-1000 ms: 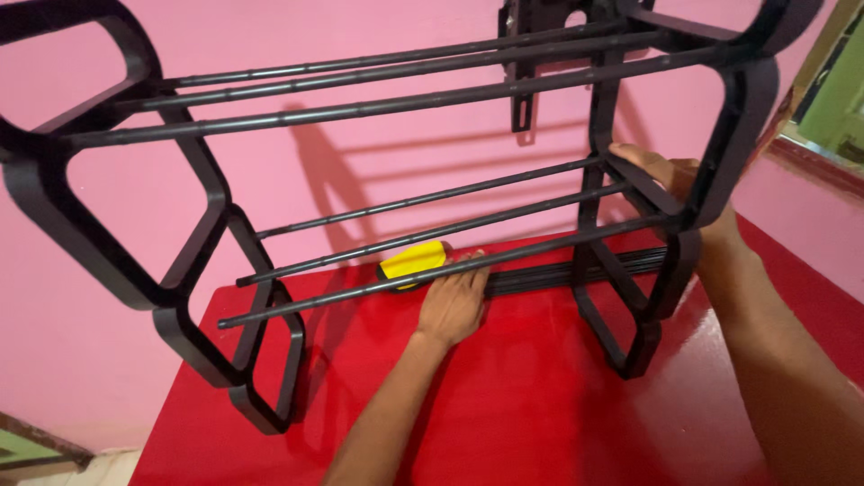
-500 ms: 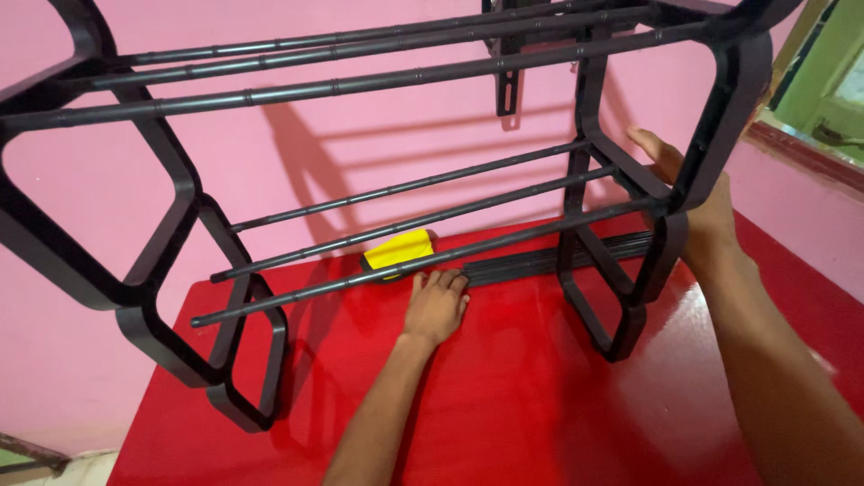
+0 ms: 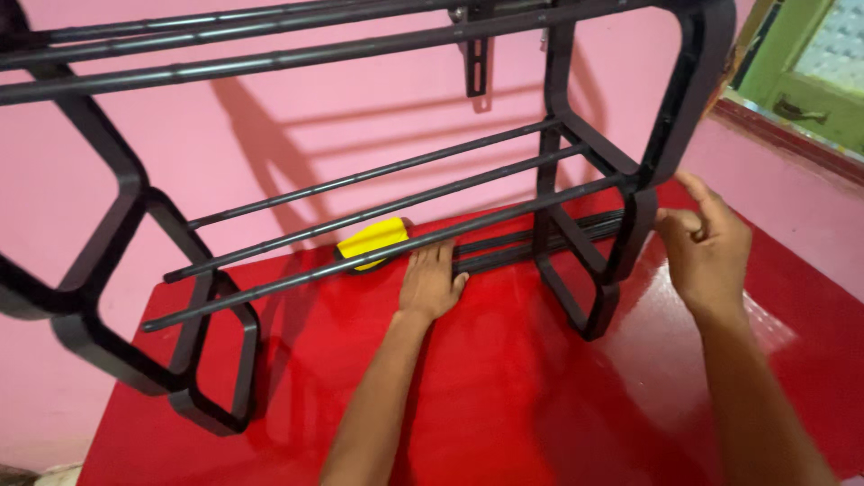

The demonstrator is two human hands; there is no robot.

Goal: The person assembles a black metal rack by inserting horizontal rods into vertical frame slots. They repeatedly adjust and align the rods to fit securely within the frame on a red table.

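A black metal rack (image 3: 677, 108) with long thin rods stands on a red table (image 3: 504, 405). My left hand (image 3: 430, 283) lies flat on the table under the rack's lowest front rod (image 3: 297, 279). Its fingertips touch a bundle of loose dark rods (image 3: 504, 249) lying on the table, and it grips nothing. A yellow tool handle (image 3: 371, 241) lies just left of those fingers. My right hand (image 3: 706, 247) hovers beside the rack's right side frame with fingers loosely curled, thumb up, holding nothing and just off the frame.
A pink wall (image 3: 297, 135) runs close behind the rack. A green window frame (image 3: 792, 90) sits at the upper right above a pink ledge. The rack's left side frame (image 3: 216, 378) stands near the table's left edge.
My right hand has let go of the rack's right side frame and drawn back toward me. My left hand stays by the loose rods. The view has shifted left.
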